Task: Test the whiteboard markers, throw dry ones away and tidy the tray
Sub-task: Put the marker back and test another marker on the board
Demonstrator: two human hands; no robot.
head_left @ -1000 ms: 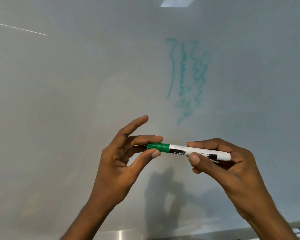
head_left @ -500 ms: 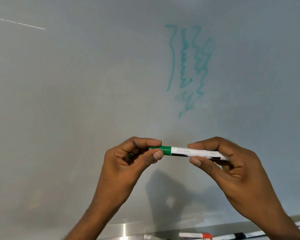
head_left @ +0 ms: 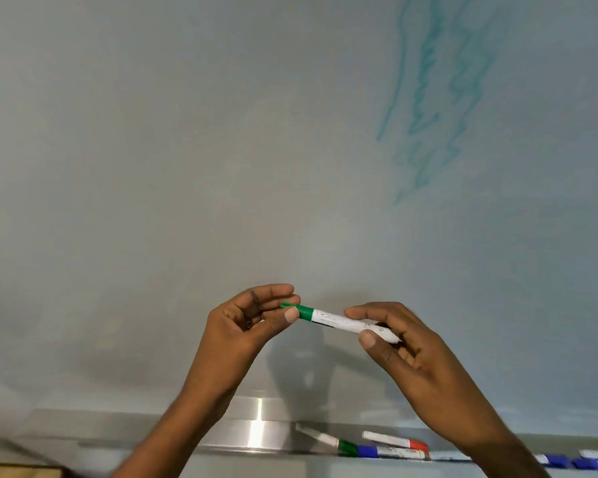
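Several markers [head_left: 390, 450] line the tray [head_left: 228, 443]; left hand [head_left: 242, 326] and right hand [head_left: 406, 355] pinch the green marker [head_left: 339, 320].

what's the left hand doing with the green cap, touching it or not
Touching. In the head view the left hand pinches the green cap between thumb and fingers, no gap.

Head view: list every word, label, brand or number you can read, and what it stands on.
Nothing can be read.
Held green-capped white marker: dark barrel print, too blurred.
Loose white markers on the metal tray: labels too small.
Faint green scribble on the whiteboard: squiggles, no words.
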